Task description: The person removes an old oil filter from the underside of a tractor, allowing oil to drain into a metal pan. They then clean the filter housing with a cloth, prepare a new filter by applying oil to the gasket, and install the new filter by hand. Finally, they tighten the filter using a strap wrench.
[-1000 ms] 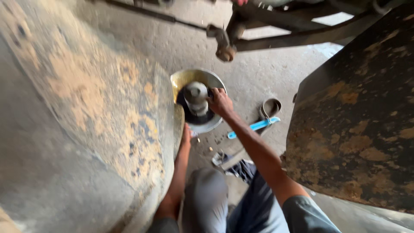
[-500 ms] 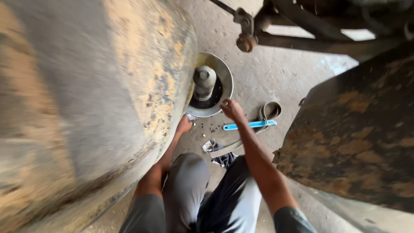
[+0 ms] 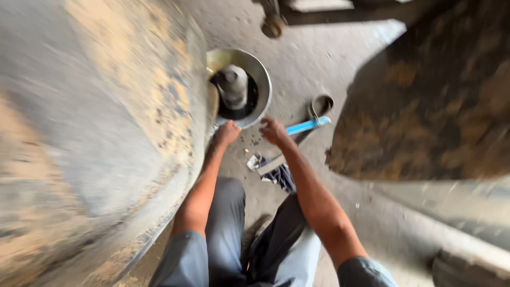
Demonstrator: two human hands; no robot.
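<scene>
A round metal bowl (image 3: 261, 87) stands on the concrete floor, holding dark oily liquid and a grey cylindrical metal part (image 3: 234, 85). My left hand (image 3: 227, 133) is curled into a fist at the bowl's near rim, beside a big dirty curved surface (image 3: 106, 133). Just in front of the bowl's near right rim, my right hand (image 3: 273, 130) hovers with its fingers bent; blur hides whether it holds anything. A blue-handled tool (image 3: 308, 126) lies on the floor just right of that hand.
A metal ring-shaped piece (image 3: 322, 103) lies behind the blue tool. A dark rag and small metal bits (image 3: 279, 172) sit between my knees and the bowl. A rusty dark metal mass (image 3: 425, 95) fills the right side, and a bar with a round end (image 3: 273, 24) is at the top.
My right hand has come off the metal part in the bowl and drawn back toward me. My left hand has stayed by the near rim. The camera has swung, so the view is blurred.
</scene>
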